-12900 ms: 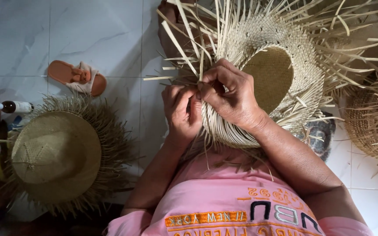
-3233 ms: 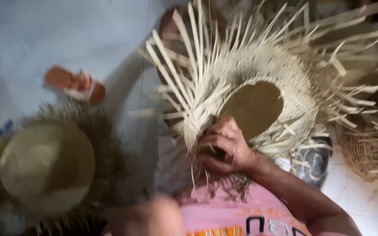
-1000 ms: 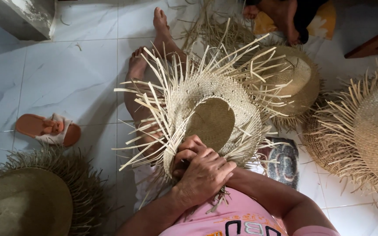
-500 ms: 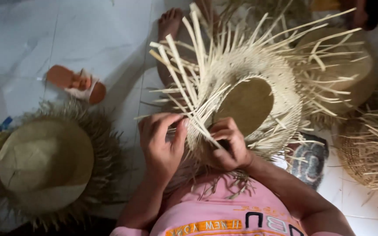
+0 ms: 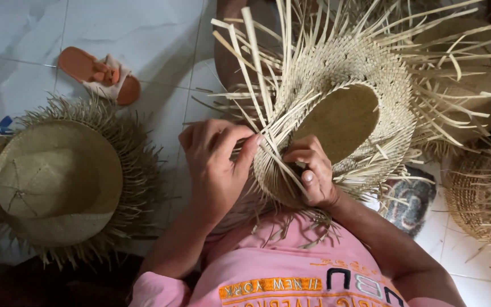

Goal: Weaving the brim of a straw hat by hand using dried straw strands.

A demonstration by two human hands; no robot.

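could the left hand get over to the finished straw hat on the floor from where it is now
Probably yes. The left hand is pinching strands on the half-woven hat, and the straw hat lies just to its left on the tile floor, with nothing between them; it would have to let go first.

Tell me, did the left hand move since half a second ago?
Yes. The left hand shifted toward the right hand, its fingertips now pinching straw at the woven hat.

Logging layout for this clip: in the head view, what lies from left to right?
Finished fringed straw hat → orange sandal → left hand → right hand on the half-woven straw hat → round woven basket.
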